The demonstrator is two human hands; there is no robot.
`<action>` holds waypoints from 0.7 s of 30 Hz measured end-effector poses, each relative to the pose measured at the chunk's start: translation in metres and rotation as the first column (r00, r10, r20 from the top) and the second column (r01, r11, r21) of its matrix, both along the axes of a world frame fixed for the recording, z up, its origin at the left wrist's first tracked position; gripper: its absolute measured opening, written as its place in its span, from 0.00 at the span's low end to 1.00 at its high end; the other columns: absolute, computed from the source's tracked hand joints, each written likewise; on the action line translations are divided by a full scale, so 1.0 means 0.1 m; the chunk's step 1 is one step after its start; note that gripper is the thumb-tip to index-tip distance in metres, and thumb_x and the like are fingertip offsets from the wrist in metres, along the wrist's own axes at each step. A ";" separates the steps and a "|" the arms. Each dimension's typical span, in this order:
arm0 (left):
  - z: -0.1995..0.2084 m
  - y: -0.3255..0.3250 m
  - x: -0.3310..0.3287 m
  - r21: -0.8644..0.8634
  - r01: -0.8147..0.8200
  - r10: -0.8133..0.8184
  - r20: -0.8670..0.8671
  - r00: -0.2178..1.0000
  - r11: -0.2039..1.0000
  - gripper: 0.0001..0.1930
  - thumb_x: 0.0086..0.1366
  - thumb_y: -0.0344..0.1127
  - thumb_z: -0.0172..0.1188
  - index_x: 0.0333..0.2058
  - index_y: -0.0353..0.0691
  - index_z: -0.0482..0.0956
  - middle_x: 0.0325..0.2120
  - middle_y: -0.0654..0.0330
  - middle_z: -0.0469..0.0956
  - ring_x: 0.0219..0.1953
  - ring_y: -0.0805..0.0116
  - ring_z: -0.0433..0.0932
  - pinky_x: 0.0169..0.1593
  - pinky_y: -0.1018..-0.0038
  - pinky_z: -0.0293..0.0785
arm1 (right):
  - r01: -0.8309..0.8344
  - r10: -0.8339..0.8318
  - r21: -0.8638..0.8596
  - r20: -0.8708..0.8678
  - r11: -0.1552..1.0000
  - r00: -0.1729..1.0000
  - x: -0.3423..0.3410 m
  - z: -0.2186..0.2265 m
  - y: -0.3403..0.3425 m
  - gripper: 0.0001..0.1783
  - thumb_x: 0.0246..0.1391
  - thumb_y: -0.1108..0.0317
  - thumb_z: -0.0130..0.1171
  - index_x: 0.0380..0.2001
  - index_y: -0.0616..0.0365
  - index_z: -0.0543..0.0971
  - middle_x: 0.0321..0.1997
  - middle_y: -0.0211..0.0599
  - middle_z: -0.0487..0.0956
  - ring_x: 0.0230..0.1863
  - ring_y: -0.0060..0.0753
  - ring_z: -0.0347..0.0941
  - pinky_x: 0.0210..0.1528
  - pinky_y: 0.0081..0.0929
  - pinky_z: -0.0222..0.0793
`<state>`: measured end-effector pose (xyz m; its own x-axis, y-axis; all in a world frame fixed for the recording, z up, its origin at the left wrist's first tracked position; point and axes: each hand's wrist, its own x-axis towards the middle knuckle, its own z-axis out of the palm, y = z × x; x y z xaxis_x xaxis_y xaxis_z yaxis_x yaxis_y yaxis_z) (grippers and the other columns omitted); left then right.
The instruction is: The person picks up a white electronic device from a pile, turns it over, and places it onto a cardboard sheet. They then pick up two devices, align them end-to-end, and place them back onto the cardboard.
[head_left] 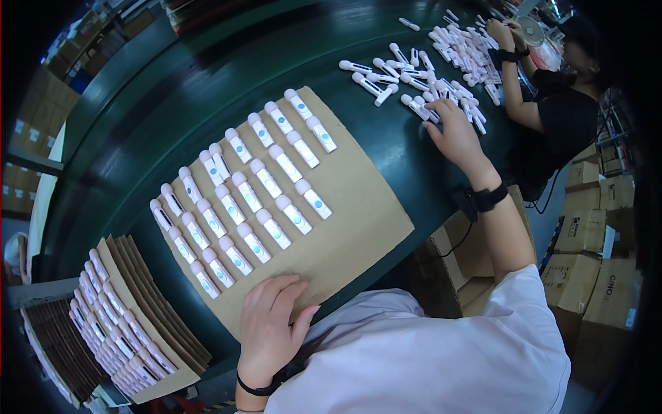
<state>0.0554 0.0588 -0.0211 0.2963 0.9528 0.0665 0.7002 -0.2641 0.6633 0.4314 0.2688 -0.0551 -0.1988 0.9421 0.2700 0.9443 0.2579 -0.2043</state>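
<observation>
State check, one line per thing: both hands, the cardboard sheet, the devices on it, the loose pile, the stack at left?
left hand: flat on the sheet's near edge, holding nothing
right hand: reaching into the loose pile, grip unclear
cardboard sheet: flat on the green table, partly filled
white devices: lying in rows
loose pile: scattered, unsorted
stack of sheets: layered, top one filled

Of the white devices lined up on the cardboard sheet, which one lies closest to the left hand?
The white device at the near end of the front row, just beyond the left hand fingertips; the others lie farther up the cardboard sheet.
</observation>
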 end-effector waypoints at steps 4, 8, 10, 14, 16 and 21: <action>0.02 -0.01 0.00 0.002 -0.008 0.008 0.000 1.000 1.000 0.16 0.51 0.32 0.68 0.40 0.37 0.79 0.43 0.54 0.78 0.47 0.50 0.74 0.51 0.62 0.69 | 0.124 -0.121 -0.051 0.065 0.991 0.991 0.04 -0.09 0.08 0.16 0.53 0.70 0.60 0.46 0.57 0.75 0.50 0.45 0.75 0.51 0.48 0.72 0.52 0.36 0.70; 0.03 0.00 0.00 -0.006 -0.009 0.009 0.009 1.000 1.000 0.16 0.51 0.31 0.68 0.40 0.37 0.79 0.43 0.54 0.78 0.47 0.50 0.74 0.51 0.62 0.69 | 0.161 -0.157 -0.052 0.068 0.986 0.985 0.01 -0.08 0.04 0.17 0.53 0.70 0.60 0.48 0.56 0.75 0.47 0.45 0.76 0.49 0.48 0.73 0.51 0.37 0.70; 0.03 -0.02 -0.01 -0.007 -0.005 0.005 0.005 1.000 1.000 0.16 0.52 0.32 0.68 0.40 0.37 0.79 0.43 0.54 0.77 0.47 0.51 0.74 0.52 0.62 0.69 | 0.155 -0.150 -0.058 0.078 0.986 0.986 0.00 -0.06 -0.03 0.18 0.53 0.71 0.59 0.48 0.56 0.76 0.44 0.45 0.76 0.46 0.48 0.74 0.50 0.37 0.70; 0.03 -0.03 -0.01 -0.006 0.001 -0.001 0.003 1.000 1.000 0.16 0.52 0.33 0.68 0.40 0.37 0.79 0.43 0.55 0.77 0.47 0.51 0.74 0.52 0.62 0.69 | 0.134 -0.132 0.031 -0.054 0.991 0.990 0.05 -0.08 -0.13 0.16 0.56 0.71 0.56 0.48 0.57 0.76 0.41 0.41 0.77 0.44 0.40 0.75 0.46 0.32 0.71; 0.05 -0.03 0.00 -0.003 -0.009 0.009 0.014 1.000 1.000 0.16 0.51 0.30 0.68 0.39 0.36 0.79 0.42 0.54 0.78 0.46 0.50 0.74 0.51 0.62 0.69 | 0.129 -0.122 0.033 -0.152 0.991 0.981 0.07 -0.07 -0.16 0.15 0.57 0.70 0.56 0.48 0.57 0.77 0.40 0.39 0.77 0.43 0.36 0.75 0.44 0.29 0.70; 0.10 -0.09 -0.06 0.000 -0.047 0.047 0.011 0.999 0.999 0.16 0.50 0.29 0.68 0.39 0.36 0.79 0.42 0.53 0.78 0.46 0.49 0.75 0.51 0.62 0.70 | 0.031 -0.095 -0.132 -0.512 0.991 0.854 -0.32 0.22 -0.46 0.13 0.61 0.69 0.54 0.47 0.58 0.78 0.37 0.31 0.78 0.39 0.20 0.73 0.39 0.19 0.68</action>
<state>0.0495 0.0499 -0.0116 0.2500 0.9658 0.0695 0.7048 -0.2307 0.6708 0.3995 0.2227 -0.0328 -0.0002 0.9784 0.2068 0.7084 0.1461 -0.6905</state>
